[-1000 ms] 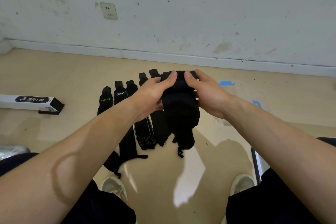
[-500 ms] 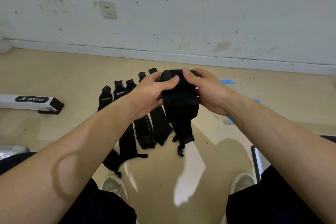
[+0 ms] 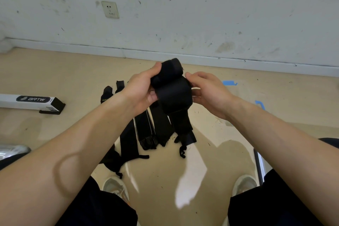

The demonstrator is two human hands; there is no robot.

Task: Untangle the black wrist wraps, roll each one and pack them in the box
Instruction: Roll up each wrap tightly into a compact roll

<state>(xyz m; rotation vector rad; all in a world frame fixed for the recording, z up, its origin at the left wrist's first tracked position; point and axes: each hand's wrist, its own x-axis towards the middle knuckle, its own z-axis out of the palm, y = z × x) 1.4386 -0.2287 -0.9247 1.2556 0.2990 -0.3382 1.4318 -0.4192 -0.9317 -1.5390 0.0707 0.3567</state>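
I hold a black wrist wrap (image 3: 172, 93) in the air above the floor, its upper part rolled into a thick bundle and its tail with a thumb loop hanging down. My left hand (image 3: 141, 90) grips the roll from the left, thumb on top. My right hand (image 3: 207, 91) holds its right side with curled fingers. Several other black wrist wraps (image 3: 145, 130) lie flat side by side on the floor beneath, partly hidden by my left forearm.
A long white box (image 3: 31, 102) with a black end and a logo lies on the floor at the left. The white wall and skirting run across the back. Blue tape marks (image 3: 229, 83) sit at the right. My shoes (image 3: 115, 187) are below.
The roll has been turned and raised a little, and has grown thicker while the hanging tail got shorter. My left thumb now sits on top of the roll.
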